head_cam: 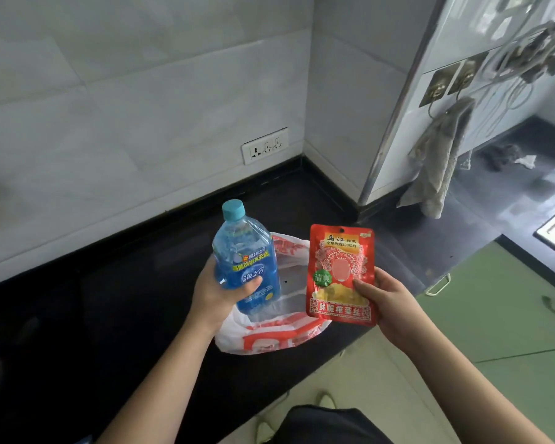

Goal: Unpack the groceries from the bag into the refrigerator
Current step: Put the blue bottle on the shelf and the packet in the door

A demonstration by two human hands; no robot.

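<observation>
Grocery bag (pixel 269 334) lies on black counter (pixel 116 315). Left hand (pixel 215 293) grasps blue bottle (pixel 247 267); at its 3 o'clock, right hand (pixel 388 302) pinches red packet (pixel 340 274).

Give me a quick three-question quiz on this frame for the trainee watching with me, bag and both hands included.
1. True or false: the plastic bag lies on the dark countertop.
2. Which hand holds the blue bottle? A) left B) right C) neither
3. Fill in: the right hand pinches the red snack packet at its lower ____ corner.

Key
1. True; it lies open near the counter's front edge.
2. A; the left hand grips the bottle round its label, cap upward.
3. Right; thumb on the front, packet upright above the bag.
</observation>
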